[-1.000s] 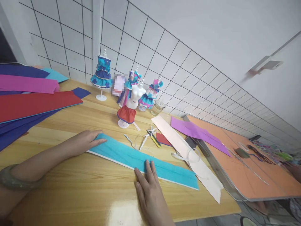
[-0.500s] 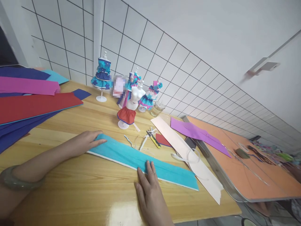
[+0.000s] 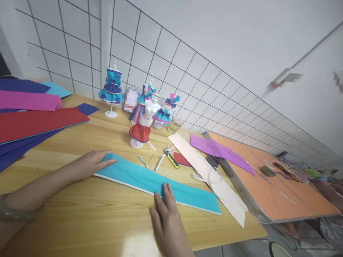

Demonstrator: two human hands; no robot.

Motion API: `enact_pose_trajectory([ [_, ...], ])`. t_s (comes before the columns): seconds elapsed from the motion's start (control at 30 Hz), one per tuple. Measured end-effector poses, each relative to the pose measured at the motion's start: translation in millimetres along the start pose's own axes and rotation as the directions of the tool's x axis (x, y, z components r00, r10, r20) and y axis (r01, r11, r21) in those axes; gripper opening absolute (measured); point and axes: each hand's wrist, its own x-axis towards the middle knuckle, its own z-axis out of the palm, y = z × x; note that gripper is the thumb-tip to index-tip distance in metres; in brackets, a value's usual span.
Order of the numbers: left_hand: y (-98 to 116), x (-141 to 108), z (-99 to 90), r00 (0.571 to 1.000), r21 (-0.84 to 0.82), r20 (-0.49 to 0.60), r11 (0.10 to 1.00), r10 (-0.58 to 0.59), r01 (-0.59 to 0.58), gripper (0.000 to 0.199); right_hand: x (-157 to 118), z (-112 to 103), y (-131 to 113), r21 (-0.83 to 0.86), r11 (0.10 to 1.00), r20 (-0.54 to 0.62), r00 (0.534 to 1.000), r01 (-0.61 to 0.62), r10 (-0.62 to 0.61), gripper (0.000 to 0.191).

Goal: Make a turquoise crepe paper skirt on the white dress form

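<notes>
A long turquoise strip (image 3: 187,194) with a white lower edge lies slantwise on the wooden table (image 3: 102,221). My left hand (image 3: 98,163) rests on its left end, thumb apart from the other fingers, which reach round the far corner. Near the middle of the strip's lower edge, my right hand (image 3: 167,214) lies with its fingertips on the turquoise surface, fingers spread. Beyond the strip are yellow-handled snips (image 3: 171,159), white scraps and a small red piece (image 3: 182,159). A white mannequin (image 3: 146,119) in a red skirt stands behind them.
Dressed mannequins (image 3: 111,87) and a glass (image 3: 175,124) stand near the grid wall. Red (image 3: 40,123), blue and pink sheets are stacked at left. A pale strip (image 3: 209,178) and a purple strip (image 3: 222,151) lie at right, by an orange table (image 3: 284,189). Another person's arm shows far right.
The whole view has shifted, so most things appear slightly further left. Both hands remain in the same places on the turquoise strip.
</notes>
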Motion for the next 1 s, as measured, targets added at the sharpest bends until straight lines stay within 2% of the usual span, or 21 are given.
enact_pose_trajectory([
  [0.1, -1, 1, -2.6, 0.998, 0.024, 0.07, 1.0, 0.004, -0.005, 0.059, -2, 1, 0, -0.008, 1.0, -0.031, 0.999, 0.008, -0.008, 0.039],
  [0.4, -9, -1, -15.4, 0.997, -0.006, 0.074, 0.999, -0.031, 0.031, 0.05, -18, -6, 17, -0.119, 0.99, -0.141, 0.988, -0.076, 0.059, 0.035],
  [0.53, -7, -2, -17.9, 0.996, -0.007, 0.086, 1.0, -0.016, 0.017, 0.05, -29, -10, 37, -0.196, 0.977, -0.145, 0.988, -0.08, 0.051, 0.034],
  [0.67, -3, -1, -18.8, 0.993, 0.021, 0.107, 0.998, -0.057, 0.055, 0.052, -43, -13, 63, -0.263, 0.955, -0.142, 0.985, -0.137, 0.102, 0.038],
  [0.87, 1, -2, -19.6, 0.999, 0.027, 0.045, 1.0, -0.017, 0.016, 0.067, -69, -16, 96, -0.326, 0.92, -0.147, 0.973, -0.218, 0.178, 0.044],
  [1.0, 4, -2, -23.4, 0.99, 0.036, 0.135, 0.999, -0.03, 0.025, 0.069, -81, -21, 112, -0.332, 0.897, -0.157, 0.955, -0.291, 0.252, 0.047],
])
